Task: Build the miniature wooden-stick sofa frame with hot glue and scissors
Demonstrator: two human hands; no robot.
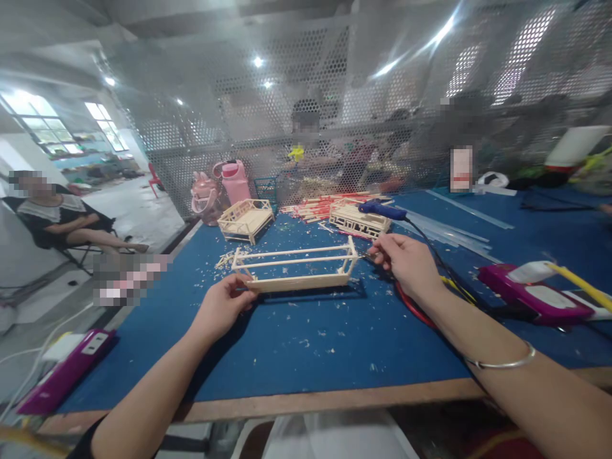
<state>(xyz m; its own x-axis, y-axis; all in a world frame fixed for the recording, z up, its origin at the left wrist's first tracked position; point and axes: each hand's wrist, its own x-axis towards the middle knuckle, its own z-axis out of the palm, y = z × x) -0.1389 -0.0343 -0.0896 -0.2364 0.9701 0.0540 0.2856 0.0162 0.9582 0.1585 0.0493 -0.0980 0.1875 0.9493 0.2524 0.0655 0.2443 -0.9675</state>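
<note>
A long, pale wooden stick frame (301,282) stands in front of me on the blue work surface, with a flat plank along its near side and thin rails above. My left hand (228,299) pinches the plank's left end between thumb and fingers. At the frame's right end, my right hand (399,258) is closed, fingertips together beside the corner post. A small dark tip shows at those fingers, too small to name. Behind the right hand, a blue glue gun (382,209) lies across a second wooden stick piece (358,220).
A small wooden bench model (246,220) stands at the back left, near a pink bottle (236,183). Red and pale sticks (329,207) are heaped behind. Clear glue sticks (444,229) and a purple power strip (535,296) lie right. A person (67,217) sits at left.
</note>
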